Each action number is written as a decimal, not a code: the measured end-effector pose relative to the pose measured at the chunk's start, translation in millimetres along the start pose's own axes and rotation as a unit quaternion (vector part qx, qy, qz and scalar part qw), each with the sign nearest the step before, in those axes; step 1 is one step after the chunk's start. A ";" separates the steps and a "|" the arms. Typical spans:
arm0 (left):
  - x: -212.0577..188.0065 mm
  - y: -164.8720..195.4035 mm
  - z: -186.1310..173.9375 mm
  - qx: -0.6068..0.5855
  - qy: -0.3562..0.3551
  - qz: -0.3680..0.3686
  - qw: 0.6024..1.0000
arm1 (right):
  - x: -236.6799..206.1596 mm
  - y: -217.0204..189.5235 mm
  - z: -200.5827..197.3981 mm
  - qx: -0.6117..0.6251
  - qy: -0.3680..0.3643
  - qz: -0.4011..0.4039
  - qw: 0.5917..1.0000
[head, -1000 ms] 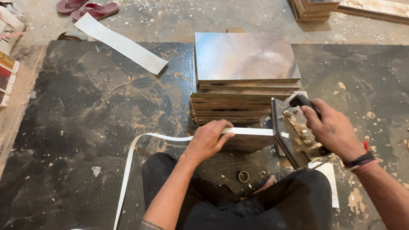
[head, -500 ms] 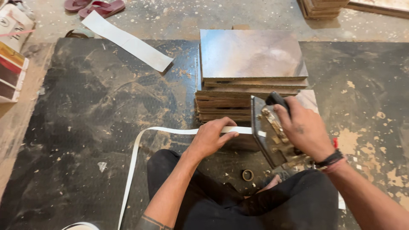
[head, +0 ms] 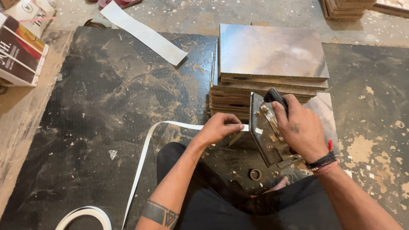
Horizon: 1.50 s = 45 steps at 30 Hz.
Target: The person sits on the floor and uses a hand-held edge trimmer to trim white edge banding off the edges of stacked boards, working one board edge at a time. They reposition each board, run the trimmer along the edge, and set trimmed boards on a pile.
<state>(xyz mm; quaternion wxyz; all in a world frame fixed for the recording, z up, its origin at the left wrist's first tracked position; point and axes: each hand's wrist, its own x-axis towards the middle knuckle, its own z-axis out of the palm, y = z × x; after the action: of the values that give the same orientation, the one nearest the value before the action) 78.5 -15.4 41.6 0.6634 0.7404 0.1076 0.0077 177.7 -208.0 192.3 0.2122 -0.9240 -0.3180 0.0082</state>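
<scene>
Workshop floor, head view: a dusty black mat (head: 98,110) covers bare concrete, strewn with chips and sawdust. A stack of boards (head: 268,72) stands on the mat and serves as landmark; its top face is glossy and grey-brown.

Just in front of the stack, the left hand (head: 219,127) pinches the end of a white strip (head: 145,157) between thumb and fingertips, closed on it, holding it level against the stack's near edge. From that end the strip runs left of the stack, bends down across the mat and ends in a loose coil near the lower left corner of the frame.

At the stack's near right corner the right hand (head: 300,130) is wrapped around the black handle of a metal trimmer (head: 266,132), fingers closed on it; the tool's flat plate stands on edge, just beside the strip's end. Whether blade and strip touch cannot be told.

A small ring (head: 255,174) lies on the mat in front of the stack, near the person's dark trousers. A short white offcut (head: 142,32) lies well to the stack's left and beyond it; a printed box (head: 19,55) sits farther left at the mat's edge. A second stack (head: 345,8) shows beyond, at the top right.

Judged step: the strip's end is being cut at the tool. The next move calls for a steady pinch on the strip and a firm squeeze of the handle, with the end square to the plate.
</scene>
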 end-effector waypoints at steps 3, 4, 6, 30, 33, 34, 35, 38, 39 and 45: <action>3.2 -15.4 4.1 -0.045 0.004 0.023 0.999 | 1.1 1.0 2.1 0.000 -0.001 0.012 1.000; 3.4 -20.3 6.4 -0.057 0.008 0.022 0.998 | 1.4 1.4 2.6 0.000 -0.003 0.019 1.000; 4.1 -28.9 12.0 -0.080 0.014 0.021 0.996 | 2.0 2.0 3.6 -0.004 -0.008 0.026 1.000; -25.0 77.3 37.8 0.331 0.130 0.093 0.930 | 5.6 4.9 8.9 -0.039 0.010 0.017 0.999; -29.0 68.7 33.7 0.327 0.127 0.132 0.927 | 4.7 4.3 8.1 -0.027 0.006 0.017 0.999; -30.6 61.3 30.0 0.308 0.138 0.150 0.929 | 4.2 4.2 7.8 -0.022 0.005 0.018 1.000; -33.2 51.8 23.9 0.289 0.149 0.169 0.930 | 3.8 3.8 7.5 -0.021 0.004 0.021 1.000; -43.1 16.4 10.2 0.252 0.111 0.104 0.956 | 2.9 2.9 6.5 -0.017 0.002 0.026 1.000; -46.2 4.4 8.3 0.242 0.087 0.062 0.964 | 3.0 2.6 6.4 -0.016 0.004 0.022 1.000; -49.8 -28.1 15.2 0.431 0.115 0.142 0.884 | 5.3 1.5 5.0 -0.011 -0.008 0.033 0.999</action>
<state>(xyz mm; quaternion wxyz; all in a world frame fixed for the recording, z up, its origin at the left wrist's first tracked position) 28.0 -36.1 18.7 0.2536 0.9546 0.0696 0.1403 182.1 -204.0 187.8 0.1991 -0.9361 -0.2892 0.0191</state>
